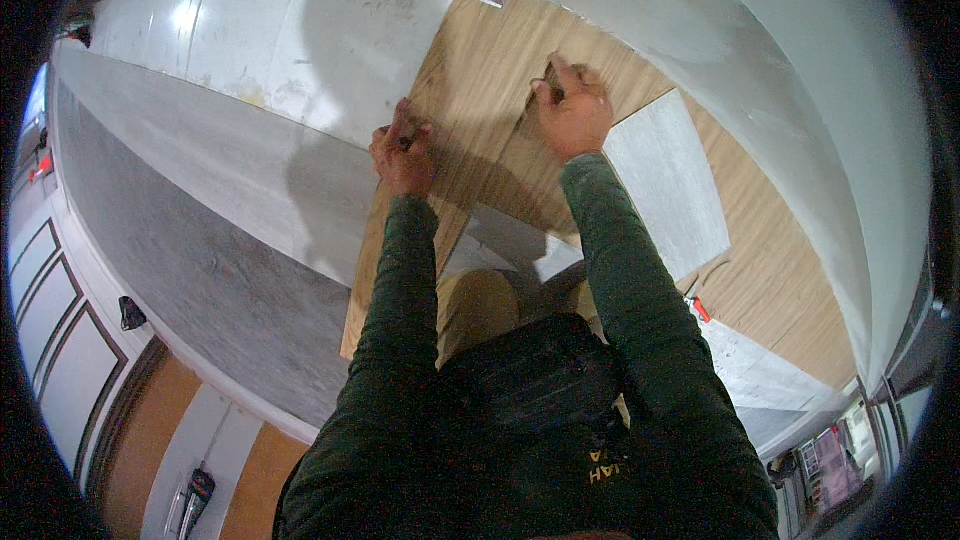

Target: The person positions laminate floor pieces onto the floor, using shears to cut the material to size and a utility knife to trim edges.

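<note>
My left hand point(404, 152) and, farther right, right hand point(577, 112) curl over wood-grain planks point(487, 45); whether either grasps, I can't tell.

I see pale wall point(820, 50) on the worker's right, glossy white floor point(265, 35) ahead-left with bright glare point(185, 16), dark-trimmed white panels point(82, 375) far left.
</note>
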`<state>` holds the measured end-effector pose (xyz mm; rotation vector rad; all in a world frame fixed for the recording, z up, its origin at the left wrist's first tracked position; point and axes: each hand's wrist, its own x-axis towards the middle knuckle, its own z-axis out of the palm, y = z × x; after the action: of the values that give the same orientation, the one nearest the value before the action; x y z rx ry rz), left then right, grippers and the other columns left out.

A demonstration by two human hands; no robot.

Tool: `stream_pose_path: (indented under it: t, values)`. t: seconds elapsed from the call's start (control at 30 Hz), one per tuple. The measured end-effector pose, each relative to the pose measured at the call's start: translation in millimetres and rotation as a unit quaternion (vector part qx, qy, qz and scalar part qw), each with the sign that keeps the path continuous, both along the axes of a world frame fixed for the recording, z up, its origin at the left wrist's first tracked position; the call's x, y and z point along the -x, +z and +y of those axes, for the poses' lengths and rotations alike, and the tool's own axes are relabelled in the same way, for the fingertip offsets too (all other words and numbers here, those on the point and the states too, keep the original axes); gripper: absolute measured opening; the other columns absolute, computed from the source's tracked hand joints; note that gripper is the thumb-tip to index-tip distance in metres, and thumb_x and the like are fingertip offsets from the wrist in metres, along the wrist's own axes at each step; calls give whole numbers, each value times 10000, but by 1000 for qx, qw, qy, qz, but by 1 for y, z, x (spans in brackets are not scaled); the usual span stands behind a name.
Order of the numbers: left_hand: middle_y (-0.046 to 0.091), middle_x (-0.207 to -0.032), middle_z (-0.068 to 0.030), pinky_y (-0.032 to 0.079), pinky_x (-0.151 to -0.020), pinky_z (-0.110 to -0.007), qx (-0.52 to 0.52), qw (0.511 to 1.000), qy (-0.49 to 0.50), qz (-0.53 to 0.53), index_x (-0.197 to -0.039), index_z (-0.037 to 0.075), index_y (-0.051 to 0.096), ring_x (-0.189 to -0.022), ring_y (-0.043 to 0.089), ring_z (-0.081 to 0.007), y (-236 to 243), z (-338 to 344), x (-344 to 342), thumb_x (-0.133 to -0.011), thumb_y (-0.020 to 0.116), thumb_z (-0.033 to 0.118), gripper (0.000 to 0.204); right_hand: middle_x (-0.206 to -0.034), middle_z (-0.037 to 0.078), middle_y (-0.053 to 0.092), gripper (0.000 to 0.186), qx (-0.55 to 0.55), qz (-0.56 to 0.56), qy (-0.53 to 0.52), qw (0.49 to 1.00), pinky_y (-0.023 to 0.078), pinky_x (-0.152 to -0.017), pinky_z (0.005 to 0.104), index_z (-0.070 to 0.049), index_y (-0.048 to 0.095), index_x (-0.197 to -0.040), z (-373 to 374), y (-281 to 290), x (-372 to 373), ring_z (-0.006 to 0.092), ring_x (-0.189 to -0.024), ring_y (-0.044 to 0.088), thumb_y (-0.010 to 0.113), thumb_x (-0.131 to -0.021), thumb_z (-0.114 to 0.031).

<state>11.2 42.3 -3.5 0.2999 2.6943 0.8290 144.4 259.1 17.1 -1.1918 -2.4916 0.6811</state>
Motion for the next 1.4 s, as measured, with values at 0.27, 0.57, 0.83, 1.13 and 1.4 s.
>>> stream_pose_path:
  t: [0.27,0.57,0.83,1.13,1.4]
  values:
    - [567,-946,-71,430,-892,-425,-95,992,56,-62,-1273,305,649,-952,524,-287,-42,-37,20,-735,801,258,561,-1162,100,492,686,27,23,56,998,341,-936,482,-91,598,-1279,-2,-4,14,329,-1100,450,799,-695,-391]
    - [579,-951,-68,428,-874,-452,57,992,-30,107,-1270,363,638,-950,538,-286,-2,9,-3,-732,801,242,574,-1179,87,496,730,-5,9,23,1000,329,-922,499,-117,599,-1286,5,-4,4,326,-1096,453,811,-663,-434]
    - [586,-933,-80,413,-886,-462,75,991,-72,81,-1327,335,594,-951,531,-295,-8,1,2,-795,759,306,558,-1161,90,519,655,-37,32,10,999,347,-910,500,-101,623,-1236,4,-10,3,326,-1086,472,770,-705,-456]
    - [604,-785,-77,453,-818,-419,77,979,-167,86,-1400,257,527,-808,555,-259,-11,-15,18,-859,712,250,572,-1180,105,548,555,-47,78,-36,995,354,-949,488,-105,632,-1203,-5,-10,4,327,-1104,496,742,-763,-424]
    - [685,-1108,-133,506,-851,-324,100,981,-144,-87,-1337,60,557,-973,638,-194,15,-11,48,-950,529,130,394,-1041,99,623,554,-26,151,-56,987,375,-930,477,-85,604,-1220,1,-13,4,305,-1000,556,728,-793,-415]
